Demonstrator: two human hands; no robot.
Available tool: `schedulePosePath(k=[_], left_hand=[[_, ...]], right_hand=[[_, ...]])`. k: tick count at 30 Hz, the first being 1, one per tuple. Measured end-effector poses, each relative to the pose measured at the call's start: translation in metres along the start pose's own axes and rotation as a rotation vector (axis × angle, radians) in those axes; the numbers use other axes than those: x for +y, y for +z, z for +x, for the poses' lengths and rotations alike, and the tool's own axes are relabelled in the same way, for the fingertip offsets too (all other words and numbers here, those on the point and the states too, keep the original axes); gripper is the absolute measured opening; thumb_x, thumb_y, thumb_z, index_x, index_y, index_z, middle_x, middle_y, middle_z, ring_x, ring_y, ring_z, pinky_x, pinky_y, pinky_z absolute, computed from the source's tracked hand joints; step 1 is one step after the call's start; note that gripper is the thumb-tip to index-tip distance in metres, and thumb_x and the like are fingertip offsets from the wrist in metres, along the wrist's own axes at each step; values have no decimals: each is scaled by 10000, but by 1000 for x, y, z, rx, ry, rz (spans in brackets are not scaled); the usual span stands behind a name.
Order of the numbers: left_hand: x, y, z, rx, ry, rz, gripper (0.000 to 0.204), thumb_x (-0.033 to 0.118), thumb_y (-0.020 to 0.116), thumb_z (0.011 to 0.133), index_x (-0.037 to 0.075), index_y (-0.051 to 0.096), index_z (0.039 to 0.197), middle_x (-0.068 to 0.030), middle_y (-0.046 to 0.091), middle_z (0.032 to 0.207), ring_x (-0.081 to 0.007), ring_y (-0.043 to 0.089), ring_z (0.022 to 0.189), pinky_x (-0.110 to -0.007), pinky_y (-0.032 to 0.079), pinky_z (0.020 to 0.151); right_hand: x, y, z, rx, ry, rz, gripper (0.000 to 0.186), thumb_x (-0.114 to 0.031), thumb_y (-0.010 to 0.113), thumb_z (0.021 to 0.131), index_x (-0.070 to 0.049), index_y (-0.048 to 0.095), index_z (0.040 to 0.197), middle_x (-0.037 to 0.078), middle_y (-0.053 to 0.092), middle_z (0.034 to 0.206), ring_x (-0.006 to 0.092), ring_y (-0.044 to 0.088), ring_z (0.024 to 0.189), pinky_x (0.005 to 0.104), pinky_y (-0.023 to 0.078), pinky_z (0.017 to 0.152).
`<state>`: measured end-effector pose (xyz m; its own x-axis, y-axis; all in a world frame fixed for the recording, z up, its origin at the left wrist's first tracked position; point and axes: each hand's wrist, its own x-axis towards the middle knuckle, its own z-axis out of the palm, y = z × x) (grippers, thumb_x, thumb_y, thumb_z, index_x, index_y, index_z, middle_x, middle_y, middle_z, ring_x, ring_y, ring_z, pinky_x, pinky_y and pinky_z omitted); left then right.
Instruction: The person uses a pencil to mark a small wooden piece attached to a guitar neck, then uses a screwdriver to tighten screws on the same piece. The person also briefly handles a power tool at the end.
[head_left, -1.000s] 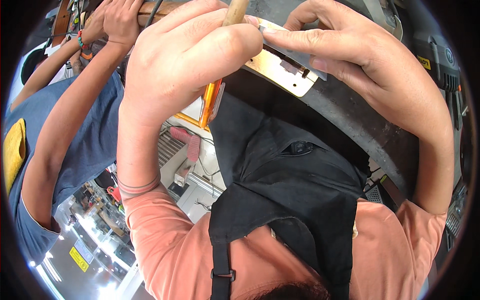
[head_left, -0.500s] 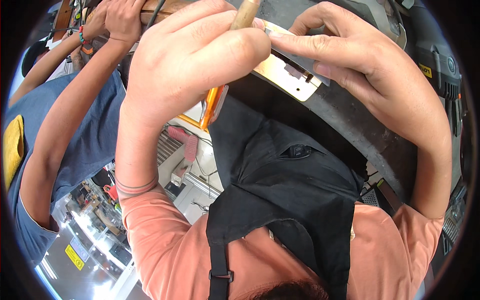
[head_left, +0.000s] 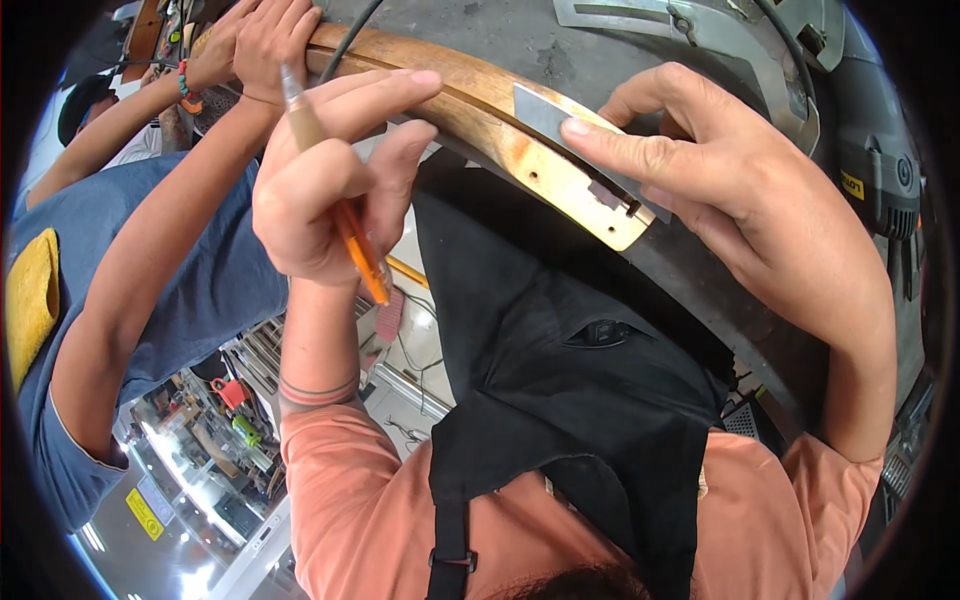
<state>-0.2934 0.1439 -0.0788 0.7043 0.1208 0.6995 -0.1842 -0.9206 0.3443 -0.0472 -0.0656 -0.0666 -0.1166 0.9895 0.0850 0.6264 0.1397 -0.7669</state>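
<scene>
Item 1: slotted wooden bar (head_left: pixel 563 181), long and pale at its rounded right end, with two small dark holes there; it lies along the near edge of the bench (head_left: pixel 525 45), its left part running toward the upper-left corner of the view. A dark cable (head_left: pixel 350 42) crosses it.

Item 2: grey metal plate (head_left: pixel 538 110), flat and straight-edged, set along the slot of the bar. Right hand (head_left: pixel 715 155): fingers closed on this plate, the index laid on its face, the thumb near its right end (partly hidden).

Item 3: orange pen (head_left: pixel 362 255), tan toward the upper part, with a grey pointed tip aimed at the far side. Left hand (head_left: pixel 335 190): fingers curled about the pen, two others spread toward the bar, apart from it.

Item 4: cut metal sheet (head_left: pixel 720 48), flat on the bench toward its far edge.

Item 5: co-worker's hands (head_left: pixel 272 52), resting at the left part of the bar (beaded bracelet (head_left: pixel 184 80) on one wrist).

Item 6: dark power tool (head_left: pixel 880 170), right of the right hand.
</scene>
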Motion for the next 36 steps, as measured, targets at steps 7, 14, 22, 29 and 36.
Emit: schedulePosePath(k=[7, 14, 22, 29, 36], left_hand=[[9, 7, 1, -177, -37, -25, 512, -132, 856, 898, 82, 406, 1020, -299, 825, 1054, -392, 835, 1003, -436, 657, 896], [-4, 15, 18, -273, 119, -14, 427, -101, 901, 818, 46, 508, 894, -249, 829, 1034, -385, 830, 967, -437, 663, 818], [6, 9, 31, -377, 119, 98, 418, -63, 902, 734, 25, 499, 665, -184, 827, 1008, -341, 821, 962, -380, 641, 785], [4, 11, 30, -363, 114, 61, 303, -80, 899, 756, -2, 609, 792, -192, 824, 1013, -360, 816, 971, -405, 648, 807], [-7, 6, 23, -281, 151, -91, 302, -31, 836, 934, -15, 616, 1140, -287, 806, 1035, -408, 811, 990, -477, 646, 897]], right_hand=[[0, 0, 1, -18, 2, 34, 684, 149, 665, 957, -179, 703, 1556, 165, 648, 1334, 306, 697, 1124, 382, 572, 915], [3, 18, -2, 102, -41, 166, 671, 149, 644, 981, -189, 704, 1557, 164, 637, 1355, 295, 698, 1120, 384, 571, 907], [-2, 4, 3, -5, -5, 83, 654, 124, 645, 994, -204, 707, 1557, 156, 641, 1358, 292, 695, 1152, 388, 577, 913], [-5, 29, -4, 199, -50, 227, 653, 125, 645, 991, -201, 711, 1552, 160, 640, 1356, 294, 693, 1151, 389, 575, 911], [-2, 3, 0, 0, -5, 34, 647, 113, 668, 982, -197, 710, 1548, 148, 649, 1319, 290, 686, 1099, 393, 571, 890]])
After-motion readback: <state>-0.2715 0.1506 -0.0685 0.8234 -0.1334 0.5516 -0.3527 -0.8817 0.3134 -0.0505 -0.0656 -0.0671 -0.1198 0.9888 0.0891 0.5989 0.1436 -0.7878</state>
